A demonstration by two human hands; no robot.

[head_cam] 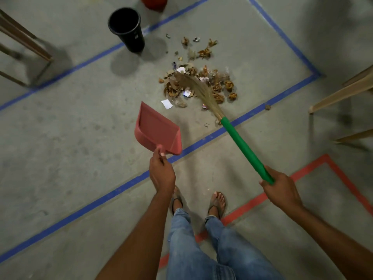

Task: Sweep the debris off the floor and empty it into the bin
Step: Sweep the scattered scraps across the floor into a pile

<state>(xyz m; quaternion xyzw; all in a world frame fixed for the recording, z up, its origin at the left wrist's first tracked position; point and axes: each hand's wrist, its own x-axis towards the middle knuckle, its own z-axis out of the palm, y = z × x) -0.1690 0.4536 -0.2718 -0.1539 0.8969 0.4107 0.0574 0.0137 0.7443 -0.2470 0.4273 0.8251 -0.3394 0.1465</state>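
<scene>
A pile of debris, dry leaves and paper scraps, lies on the grey floor inside a blue tape rectangle. More scattered bits lie just beyond it. My right hand grips the green handle of a grass broom; its bristles rest across the pile. My left hand holds a red dustpan by its handle, raised above the floor, left of the pile. A black bin stands upright beyond the debris, to the left.
Blue tape lines and red tape mark the floor. Wooden furniture legs stand at the left and right. A red object sits at the top edge. My feet in sandals stand near the red tape.
</scene>
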